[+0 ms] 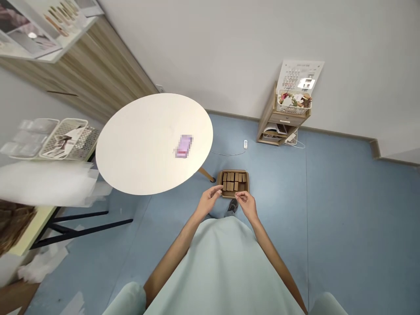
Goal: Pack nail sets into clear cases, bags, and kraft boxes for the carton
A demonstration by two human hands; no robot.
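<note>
My left hand [208, 200] is held out in front of my body, beside the left edge of a brown open box [247, 186] in view. Its fingers are stretched forward, with the thumb a little apart from them, and nothing shows in it. Opposite it, my right hand [247, 204] has thumb and fingertips drawn together in a pinch; whatever they hold, if anything, is too small to make out. Several small brown cardboard boxes [231, 177] stand in rows inside the open box. Whether either hand touches the box, I cannot tell.
A round white table [141, 144] stands at left, bearing a blurred purple item [183, 146]. By the wall is a wooden cabinet [267, 116] with a basket [290, 108] on top. A white cable device [245, 144] lies on the blue floor [344, 210]. Baskets [64, 138] fill the far left.
</note>
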